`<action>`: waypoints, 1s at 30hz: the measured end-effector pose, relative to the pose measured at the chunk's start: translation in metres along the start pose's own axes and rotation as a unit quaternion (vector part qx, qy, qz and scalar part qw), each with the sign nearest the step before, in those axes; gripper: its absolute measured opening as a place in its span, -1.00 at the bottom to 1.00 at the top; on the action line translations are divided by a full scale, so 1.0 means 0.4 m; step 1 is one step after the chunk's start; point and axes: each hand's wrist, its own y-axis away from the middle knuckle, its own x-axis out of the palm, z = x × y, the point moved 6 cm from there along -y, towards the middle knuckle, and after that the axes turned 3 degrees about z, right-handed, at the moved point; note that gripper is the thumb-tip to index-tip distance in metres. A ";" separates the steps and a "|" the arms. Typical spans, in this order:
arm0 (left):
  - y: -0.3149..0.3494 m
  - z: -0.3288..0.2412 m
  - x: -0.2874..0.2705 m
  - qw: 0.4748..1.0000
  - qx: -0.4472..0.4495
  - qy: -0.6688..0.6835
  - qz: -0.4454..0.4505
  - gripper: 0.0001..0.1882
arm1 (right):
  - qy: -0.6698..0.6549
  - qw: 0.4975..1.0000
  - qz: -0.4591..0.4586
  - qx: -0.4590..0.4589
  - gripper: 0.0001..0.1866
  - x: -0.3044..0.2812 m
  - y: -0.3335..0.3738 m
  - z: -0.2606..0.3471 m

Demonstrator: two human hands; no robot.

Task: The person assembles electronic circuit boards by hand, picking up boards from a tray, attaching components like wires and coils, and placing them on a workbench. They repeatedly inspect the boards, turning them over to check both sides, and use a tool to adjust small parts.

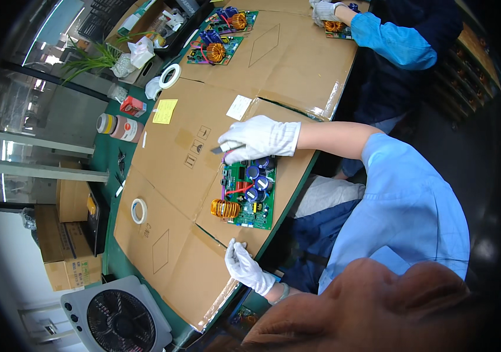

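Right fingers (pixel 237 156) curled round grey tool (pixel 217 150)

The one view, a wide fisheye, is the left of two cameras worn side by side on the person's head; it looks down onto a green worktop (pixel 122 258) overlaid with flat brown cardboard sheets (pixel 174 205). The scene appears turned: the worktop's near edge slants from lower centre to upper right, with the light-blue-shirted torso (pixel 403 205) at right. Blurred bare skin (pixel 368 311) lies very close to the lens along the bottom. The rectangular green circuit board with blue capacitors (pixel 250 199) sits near the middle, farther off; the grey square fan with black grille (pixel 118 317) stands toward the lower-left rim
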 end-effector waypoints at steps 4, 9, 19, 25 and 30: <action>0.002 -0.007 -0.002 1.000 0.014 -0.008 -0.003 -0.71 | 0.059 0.991 0.112 -0.033 -0.23 0.016 0.010 0.050; 0.000 0.002 -0.004 1.000 0.019 0.001 0.001 -0.72 | 0.079 0.989 0.126 -0.021 -0.10 0.009 0.008 0.065; -0.003 0.013 -0.007 0.998 0.057 0.011 0.001 -0.71 | 0.070 0.989 0.130 0.001 0.13 0.026 0.025 0.092; 0.001 0.012 -0.008 0.999 0.040 0.005 0.012 -0.72 | 0.076 0.990 0.115 0.016 0.10 0.039 0.040 0.103; 0.002 0.007 -0.002 0.999 0.033 0.000 0.001 -0.71 | 0.089 0.994 0.061 -0.002 -0.15 0.068 0.044 0.099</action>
